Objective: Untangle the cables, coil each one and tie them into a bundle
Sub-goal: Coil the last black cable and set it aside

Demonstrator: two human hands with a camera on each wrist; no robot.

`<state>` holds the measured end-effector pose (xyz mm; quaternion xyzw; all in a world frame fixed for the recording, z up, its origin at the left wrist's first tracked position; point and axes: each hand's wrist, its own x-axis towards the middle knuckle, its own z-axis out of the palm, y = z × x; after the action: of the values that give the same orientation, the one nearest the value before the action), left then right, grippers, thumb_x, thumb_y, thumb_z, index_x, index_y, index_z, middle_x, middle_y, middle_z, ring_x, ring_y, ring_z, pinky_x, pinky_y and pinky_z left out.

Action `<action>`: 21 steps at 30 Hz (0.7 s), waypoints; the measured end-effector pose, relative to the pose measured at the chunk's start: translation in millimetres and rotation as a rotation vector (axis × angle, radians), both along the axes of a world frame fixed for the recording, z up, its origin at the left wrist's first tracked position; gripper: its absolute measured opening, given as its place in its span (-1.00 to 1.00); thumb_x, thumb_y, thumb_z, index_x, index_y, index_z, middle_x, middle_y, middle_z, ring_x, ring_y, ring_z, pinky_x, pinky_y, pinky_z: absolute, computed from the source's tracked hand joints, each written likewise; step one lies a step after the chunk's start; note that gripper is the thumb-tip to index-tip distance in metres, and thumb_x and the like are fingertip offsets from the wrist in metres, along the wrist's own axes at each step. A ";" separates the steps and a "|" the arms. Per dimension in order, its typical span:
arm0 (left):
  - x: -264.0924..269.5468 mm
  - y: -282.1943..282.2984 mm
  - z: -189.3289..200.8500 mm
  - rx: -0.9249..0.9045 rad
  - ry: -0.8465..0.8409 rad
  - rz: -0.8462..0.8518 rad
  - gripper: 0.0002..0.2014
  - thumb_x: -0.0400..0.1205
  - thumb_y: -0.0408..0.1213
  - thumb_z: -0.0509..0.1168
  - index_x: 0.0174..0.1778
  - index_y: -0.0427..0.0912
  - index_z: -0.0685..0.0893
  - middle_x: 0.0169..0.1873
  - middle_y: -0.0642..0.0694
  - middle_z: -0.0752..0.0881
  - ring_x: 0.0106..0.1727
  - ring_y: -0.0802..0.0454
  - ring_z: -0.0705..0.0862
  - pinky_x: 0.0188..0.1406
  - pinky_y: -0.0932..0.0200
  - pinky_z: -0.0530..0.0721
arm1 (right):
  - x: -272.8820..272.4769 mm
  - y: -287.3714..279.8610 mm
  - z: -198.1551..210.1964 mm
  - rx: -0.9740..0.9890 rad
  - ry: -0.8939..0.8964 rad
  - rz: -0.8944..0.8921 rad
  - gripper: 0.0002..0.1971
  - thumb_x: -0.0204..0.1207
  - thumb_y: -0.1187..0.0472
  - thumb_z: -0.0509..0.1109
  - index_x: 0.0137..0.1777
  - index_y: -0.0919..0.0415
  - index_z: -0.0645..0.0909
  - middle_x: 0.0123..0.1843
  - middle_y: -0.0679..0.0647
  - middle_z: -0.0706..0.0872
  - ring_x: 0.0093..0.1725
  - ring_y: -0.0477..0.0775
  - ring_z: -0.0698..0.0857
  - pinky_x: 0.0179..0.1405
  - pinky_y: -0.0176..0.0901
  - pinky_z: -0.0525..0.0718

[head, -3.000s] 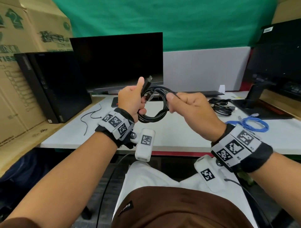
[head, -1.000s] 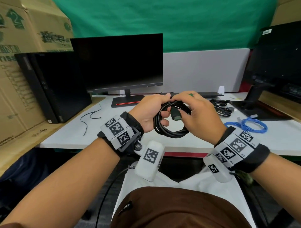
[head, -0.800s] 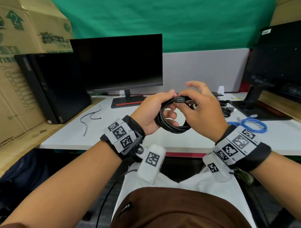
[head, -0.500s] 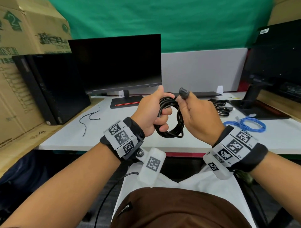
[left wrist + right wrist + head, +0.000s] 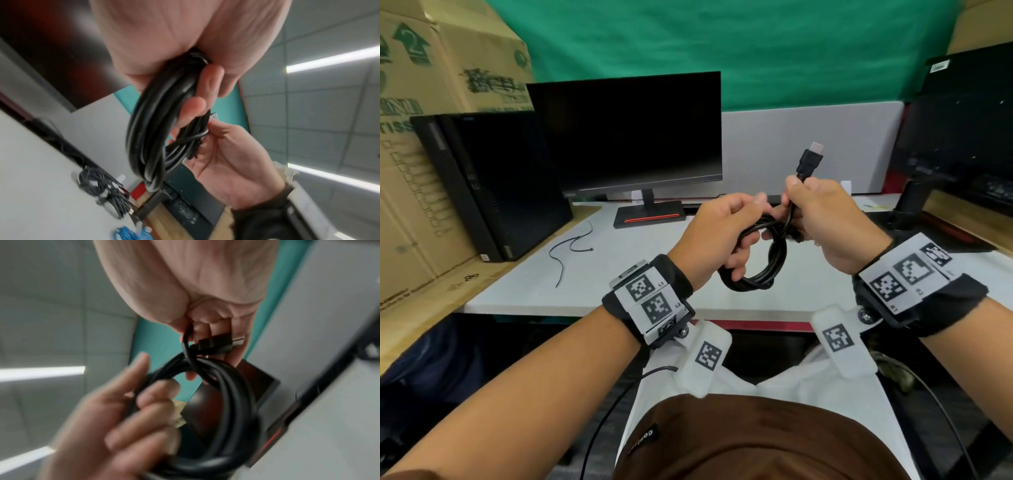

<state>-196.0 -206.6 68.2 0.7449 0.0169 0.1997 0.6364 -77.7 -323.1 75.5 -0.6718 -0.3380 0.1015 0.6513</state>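
Observation:
A black cable coil (image 5: 763, 263) hangs in front of me above the desk edge. My left hand (image 5: 722, 233) grips its loops, fingers curled through the ring (image 5: 156, 123). My right hand (image 5: 822, 219) pinches the cable's free end just below the black plug (image 5: 810, 161), which points up with its metal tip showing. That end wraps once around the top of the coil (image 5: 216, 386). A second plug (image 5: 218, 344) lies against my right fingers. A dark cable bundle (image 5: 98, 185) and a blue cable (image 5: 127, 233) lie on the white desk (image 5: 619, 267).
A monitor (image 5: 626, 133) stands at the back on its base (image 5: 650, 217). A black computer tower (image 5: 493, 181) and cardboard boxes (image 5: 431, 102) are at the left. A thin black tie (image 5: 571, 250) lies on the desk at left. Another monitor stand (image 5: 914, 202) is at the right.
My right hand has lifted the plug end upward, drawing the wrap around the top of the coil. The left hand has kept its grip on the loops and dropped slightly.

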 end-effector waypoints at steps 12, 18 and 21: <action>-1.6 -2.6 2.1 0.543 -0.048 0.044 -0.58 0.49 -0.73 0.16 0.16 -0.21 0.36 -0.40 0.09 0.64 -0.65 0.22 0.44 -0.69 0.34 0.40 | -10.0 1.2 -5.5 -0.307 -0.106 0.220 -0.44 0.78 -0.14 0.06 -0.07 0.38 0.57 -0.69 0.04 0.42 -0.61 0.12 0.63 -0.40 0.24 0.77; 3.1 -2.4 -7.2 1.069 -0.241 0.287 -0.50 0.53 -0.52 0.34 0.38 -0.07 0.54 0.08 0.04 0.58 -0.10 0.00 0.60 -0.20 -0.05 0.66 | -9.9 1.4 -5.8 -0.343 0.007 0.276 -0.49 0.80 -0.02 0.02 -0.06 0.44 0.54 -0.63 0.10 0.32 -0.66 0.08 0.46 -0.08 0.55 0.71; 3.7 0.5 -7.4 1.339 -0.262 0.350 -0.53 0.55 -0.40 0.41 0.42 -0.12 0.63 0.41 -0.11 0.55 0.31 -0.14 0.52 0.18 -0.17 0.60 | -11.5 2.6 -8.3 -0.367 -0.048 0.217 -0.59 0.77 0.15 0.04 -0.08 0.47 0.56 -0.63 0.11 0.34 -0.65 0.11 0.49 -0.26 0.42 0.74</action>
<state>-192.3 -206.0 60.9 0.9326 -0.0667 0.3546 -0.0034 -89.1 -320.5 67.2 -0.7409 -0.3995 0.2149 0.4953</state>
